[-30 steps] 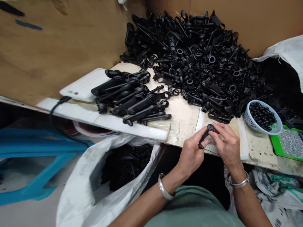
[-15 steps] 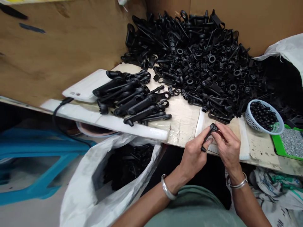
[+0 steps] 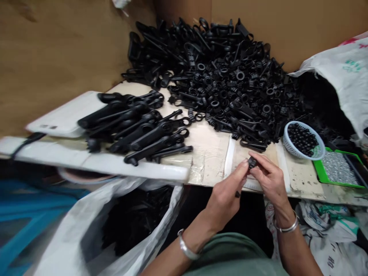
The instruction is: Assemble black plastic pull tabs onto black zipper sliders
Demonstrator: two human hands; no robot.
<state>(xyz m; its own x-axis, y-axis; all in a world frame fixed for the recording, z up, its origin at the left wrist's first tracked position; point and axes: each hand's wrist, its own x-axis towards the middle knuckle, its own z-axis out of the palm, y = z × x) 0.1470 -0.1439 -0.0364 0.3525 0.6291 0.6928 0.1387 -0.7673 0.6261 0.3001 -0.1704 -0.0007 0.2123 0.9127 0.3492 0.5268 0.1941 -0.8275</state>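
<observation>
Close to the table's front edge, my left hand (image 3: pixel 225 199) is closed around a black plastic part (image 3: pixel 252 162). The part has a ribbed, ring-like end, and its other tip pokes out below my fingers. My right hand (image 3: pixel 270 178) pinches the ribbed end between thumb and fingers. My palm and fingers hide most of its length. Beyond my hands spreads a big heap of black plastic parts (image 3: pixel 224 80), rings and long arms mixed. To the left lies a group of longer black plastic arms (image 3: pixel 140 134), placed side by side.
At right stand a light blue basket (image 3: pixel 291 150) of black balls and a green tray (image 3: pixel 321 172) of small silvery pieces. A white device (image 3: pixel 69 113) with a cable lies left. Below the edge hangs an open white sack (image 3: pixel 66 234) with black parts, near a blue stool (image 3: pixel 20 245).
The view has swung right, so the table's contents sit further left. Both hands still hold the black plastic part, now turned so its ribbed end faces me more and its shaft is more covered.
</observation>
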